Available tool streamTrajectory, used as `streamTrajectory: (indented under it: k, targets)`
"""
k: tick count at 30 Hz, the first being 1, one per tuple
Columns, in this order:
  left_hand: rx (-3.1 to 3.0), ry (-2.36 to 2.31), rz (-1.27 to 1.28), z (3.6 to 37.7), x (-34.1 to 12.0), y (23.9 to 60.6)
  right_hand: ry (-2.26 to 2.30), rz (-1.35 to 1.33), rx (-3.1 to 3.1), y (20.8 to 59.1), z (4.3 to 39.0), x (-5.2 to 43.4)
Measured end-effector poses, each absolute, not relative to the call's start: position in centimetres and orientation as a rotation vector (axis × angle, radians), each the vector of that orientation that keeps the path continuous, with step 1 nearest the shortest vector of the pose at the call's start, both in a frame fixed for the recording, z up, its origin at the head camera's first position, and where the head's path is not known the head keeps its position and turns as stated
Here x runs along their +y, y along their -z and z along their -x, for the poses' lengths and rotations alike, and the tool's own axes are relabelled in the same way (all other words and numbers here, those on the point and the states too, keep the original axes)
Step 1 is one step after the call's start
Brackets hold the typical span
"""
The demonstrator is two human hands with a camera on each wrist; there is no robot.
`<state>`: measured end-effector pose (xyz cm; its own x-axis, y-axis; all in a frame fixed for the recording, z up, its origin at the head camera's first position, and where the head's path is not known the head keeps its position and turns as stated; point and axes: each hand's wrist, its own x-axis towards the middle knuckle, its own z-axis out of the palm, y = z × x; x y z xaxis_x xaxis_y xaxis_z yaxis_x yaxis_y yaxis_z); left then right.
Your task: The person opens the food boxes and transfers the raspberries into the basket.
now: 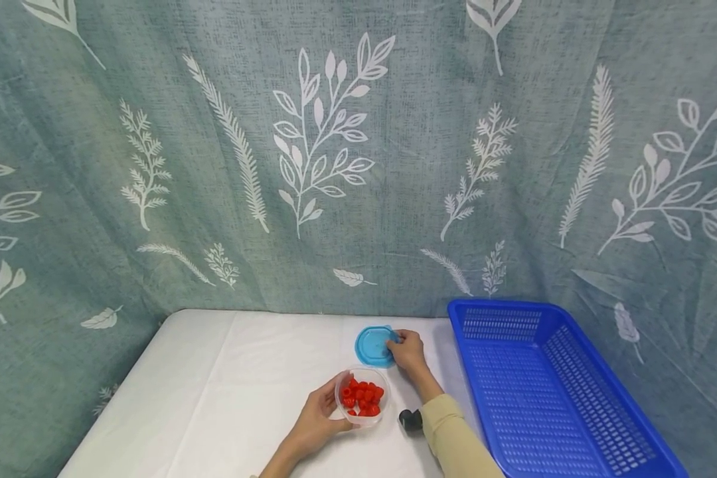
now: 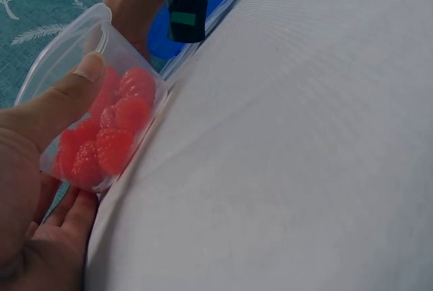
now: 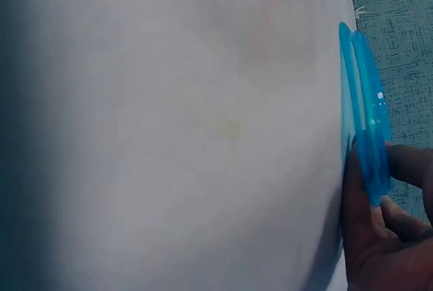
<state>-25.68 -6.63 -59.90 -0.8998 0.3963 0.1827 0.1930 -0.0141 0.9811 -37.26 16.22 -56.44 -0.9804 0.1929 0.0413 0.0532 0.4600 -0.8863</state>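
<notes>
My left hand (image 1: pixel 319 418) grips the side of a clear plastic container (image 1: pixel 387 393) that stands on the white table. Inside lie several red raspberries (image 1: pixel 364 396). In the left wrist view the thumb (image 2: pixel 64 101) lies across the container's near wall, with other fingers round its base. Just beyond the container, my right hand (image 1: pixel 409 349) pinches the right edge of a round blue lid (image 1: pixel 373 346). The right wrist view shows this lid (image 3: pixel 369 115) edge-on, thumb on one face and fingers on the other, close over the tabletop.
A large blue plastic basket (image 1: pixel 475 392) stands along the table's right side. A black wrist camera (image 1: pixel 411 421) sits below the right forearm. Behind the white table (image 1: pixel 233 385) hangs a green curtain (image 1: pixel 394 265) with white leaf prints.
</notes>
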Motion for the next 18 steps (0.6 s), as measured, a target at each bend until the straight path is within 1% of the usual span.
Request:
streamTrajectory:
  k: [10,18]
  targets:
    - [2.064,-2.054,-0.605,25.4,-6.6,60.0,-1.305,0.271,-2.667,55.5,37.0,15.9]
    - [2.097,-2.031,-0.583,25.8,-6.7,60.1,-1.219,0.190,-2.650,54.8,36.8,15.4]
